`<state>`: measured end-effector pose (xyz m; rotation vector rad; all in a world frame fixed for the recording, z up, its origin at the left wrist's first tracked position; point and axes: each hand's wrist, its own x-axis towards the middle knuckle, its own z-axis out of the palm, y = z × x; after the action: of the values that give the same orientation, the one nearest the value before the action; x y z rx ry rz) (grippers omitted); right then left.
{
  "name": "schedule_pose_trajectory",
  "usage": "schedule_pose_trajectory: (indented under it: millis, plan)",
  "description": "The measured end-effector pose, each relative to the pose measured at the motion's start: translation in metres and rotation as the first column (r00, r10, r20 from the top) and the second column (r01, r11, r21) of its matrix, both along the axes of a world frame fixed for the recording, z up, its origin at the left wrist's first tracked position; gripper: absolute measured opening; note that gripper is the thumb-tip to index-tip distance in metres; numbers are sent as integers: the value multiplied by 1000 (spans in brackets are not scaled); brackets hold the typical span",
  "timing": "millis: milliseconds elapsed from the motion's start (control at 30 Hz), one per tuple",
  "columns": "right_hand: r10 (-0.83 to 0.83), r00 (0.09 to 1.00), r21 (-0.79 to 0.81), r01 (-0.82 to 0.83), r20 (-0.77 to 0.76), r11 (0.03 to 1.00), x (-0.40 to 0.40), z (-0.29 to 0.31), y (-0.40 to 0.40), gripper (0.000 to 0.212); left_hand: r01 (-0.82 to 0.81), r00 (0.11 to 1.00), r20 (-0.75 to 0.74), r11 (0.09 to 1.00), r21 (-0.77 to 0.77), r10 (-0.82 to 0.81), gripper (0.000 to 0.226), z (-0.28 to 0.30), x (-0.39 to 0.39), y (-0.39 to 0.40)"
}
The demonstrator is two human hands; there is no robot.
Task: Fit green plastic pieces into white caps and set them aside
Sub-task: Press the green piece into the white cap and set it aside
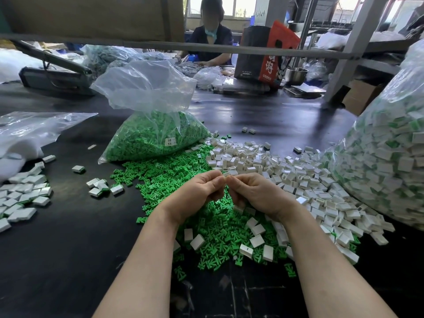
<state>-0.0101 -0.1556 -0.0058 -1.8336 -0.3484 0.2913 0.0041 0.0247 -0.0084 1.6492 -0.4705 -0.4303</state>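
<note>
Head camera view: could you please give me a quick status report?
Left hand and right hand curled, fingertips meeting; held piece hidden. Loose green plastic pieces beneath, white rectangular caps right. Nothing obstructing.

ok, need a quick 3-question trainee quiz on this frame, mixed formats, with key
1. True or false: the clear bag of green pieces lies on the far side of the loose green pile from the person.
2. Multiple choice: where do the finished caps set aside lie? A) to the left of the person's left hand B) on top of the green bag C) behind the metal bowl
3. Fill in: the loose white caps lie to the ____ of the green pile.

Key: 1 true; 2 A; 3 right. The left hand and the right hand meet fingertip to fingertip above the pile; what they pinch is too hidden to name.
</note>
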Motion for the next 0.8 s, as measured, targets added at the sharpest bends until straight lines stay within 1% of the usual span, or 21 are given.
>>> schedule_pose_trajectory:
  millis: [133,233,333,400,500,600,700,800]
  plan:
    - [3,1000,42,-3,-6,999,-1,0,0,44,-11,1000,24,1000,-23,11,23,3,-1,0]
    - [-32,999,87,32,1,996,-1,0,1,43,-53,998,23,994,-91,55,19,4,0,0]
    - [-61,998,87,57,36,995,-1,0,2,50,-100,993,56,987,-128,108,16,6,0,2]
    - [-80,997,103,77,22,992,0,-1,3,56,-102,993,41,979,-174,111,17,7,0,3]
    - [-104,994,136,100,22,986,1,-1,3,62,-117,989,69,981,-155,129,15,6,-1,4]
    - [-134,990,175,124,46,977,1,0,2,62,-160,978,114,976,-150,177,12,7,-1,3]
    - [-156,986,146,146,57,978,2,0,3,63,-204,968,110,963,-175,225,10,9,-2,0]
    - [-135,990,117,129,40,985,1,1,7,68,-228,965,76,949,-218,249,15,11,-4,-4]
